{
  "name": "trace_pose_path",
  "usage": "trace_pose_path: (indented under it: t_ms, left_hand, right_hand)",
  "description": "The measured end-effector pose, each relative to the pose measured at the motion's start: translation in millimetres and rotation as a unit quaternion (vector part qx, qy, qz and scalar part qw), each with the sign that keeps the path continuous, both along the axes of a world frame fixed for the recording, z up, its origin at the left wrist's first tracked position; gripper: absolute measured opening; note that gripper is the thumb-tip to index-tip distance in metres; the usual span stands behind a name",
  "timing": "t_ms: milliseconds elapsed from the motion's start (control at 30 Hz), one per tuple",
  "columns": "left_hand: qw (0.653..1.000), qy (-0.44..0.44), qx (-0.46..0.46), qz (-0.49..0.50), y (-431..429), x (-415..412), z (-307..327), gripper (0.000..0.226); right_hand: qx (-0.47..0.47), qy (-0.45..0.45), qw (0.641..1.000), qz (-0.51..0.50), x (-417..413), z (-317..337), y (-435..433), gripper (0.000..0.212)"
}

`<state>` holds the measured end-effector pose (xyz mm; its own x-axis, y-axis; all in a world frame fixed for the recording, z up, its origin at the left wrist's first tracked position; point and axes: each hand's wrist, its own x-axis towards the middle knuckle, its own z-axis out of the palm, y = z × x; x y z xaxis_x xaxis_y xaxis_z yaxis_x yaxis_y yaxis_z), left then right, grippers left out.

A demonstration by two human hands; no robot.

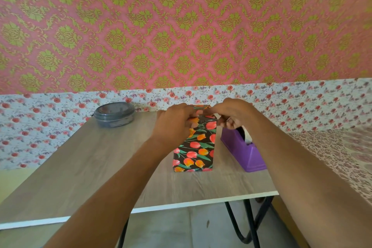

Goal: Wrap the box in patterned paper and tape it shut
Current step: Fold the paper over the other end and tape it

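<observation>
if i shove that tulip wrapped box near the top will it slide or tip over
Probably tips: the wrapped box stands on its small end, tall and narrow, so a push up high would likely topple it. Pushed low, it may slide instead, as the paper shows some sheen and the table looks smooth. It likely stays stiff, since its edges look crisp.

Tulip-patterned wrapped box (194, 147), upright on table, beside purple tape dispenser (243, 151)

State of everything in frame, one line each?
box: upright on table, sides covered in paper, top hidden under both hands.
left hand: grips paper at box top.
right hand: pinches paper at box top.
tape dispenser: right of box, roll loaded.
container: lid on, back left.
</observation>
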<state>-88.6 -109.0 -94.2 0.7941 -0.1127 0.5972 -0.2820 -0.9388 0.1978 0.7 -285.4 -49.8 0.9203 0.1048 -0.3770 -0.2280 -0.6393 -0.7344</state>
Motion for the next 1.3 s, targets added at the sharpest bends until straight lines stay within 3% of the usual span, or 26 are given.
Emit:
trace_pose_path:
  t_ms: [167, 267, 367, 433, 533, 633, 700, 767, 833, 900, 1000, 1100, 1200, 1300]
  left_hand:
    - [0.996, 0.025, 0.085, 0.030, -8, -4, 9, 0.037]
    - [0.984, 0.032, 0.170, 0.049, -15, -2, 3, 0.049]
    - [0.981, 0.032, 0.178, 0.070, -17, -1, -7, 0.053]
    - [0.979, 0.025, 0.182, 0.093, -19, -1, -9, 0.052]
    - [0.977, 0.028, 0.185, 0.104, -21, 0, -8, 0.053]
    - [0.979, 0.035, 0.173, 0.104, -20, 1, -7, 0.054]
    - [0.980, 0.037, 0.166, 0.104, -19, 1, -8, 0.054]
    - [0.982, 0.032, 0.158, 0.100, -17, 1, -10, 0.053]
    - [0.986, 0.031, 0.140, 0.085, -12, 1, -9, 0.051]
    - [0.990, 0.032, 0.123, 0.061, -7, 3, -8, 0.048]
    - [0.992, 0.045, 0.114, 0.041, 1, 4, -6, 0.047]
    - [0.991, 0.052, 0.116, 0.037, 2, 3, -4, 0.045]
    - [0.990, 0.053, 0.119, 0.045, -2, 1, -5, 0.045]
    - [0.991, 0.040, 0.114, 0.050, -5, -1, -8, 0.044]
  right_hand:
    - [0.220, 0.054, 0.973, -0.043, -1, -19, -14, 0.031]
    - [0.291, 0.066, 0.953, -0.056, -7, -19, -17, 0.007]
    - [0.337, 0.045, 0.938, -0.062, -13, -26, -21, 0.012]
    - [0.328, -0.017, 0.941, -0.085, -19, -40, -26, 0.006]
    - [0.230, -0.226, 0.934, -0.155, -24, -73, -38, 0.008]
    - [0.097, -0.418, 0.880, -0.205, -28, -100, -60, 0.009]
    - [0.033, -0.465, 0.852, -0.238, -31, -110, -76, 0.014]
    - [-0.036, -0.381, 0.884, -0.269, -28, -119, -91, 0.038]
    - [-0.101, -0.223, 0.943, -0.226, -21, -129, -105, 0.067]
    - [-0.132, -0.155, 0.963, -0.176, -18, -131, -115, 0.082]
    - [-0.099, -0.190, 0.962, -0.167, -17, -121, -122, 0.063]
    - [-0.082, -0.142, 0.977, -0.139, -13, -111, -123, 0.058]
    - [0.074, -0.128, 0.979, -0.139, -13, -109, -122, 0.044]
    - [0.164, -0.125, 0.963, -0.176, -17, -115, -120, 0.035]
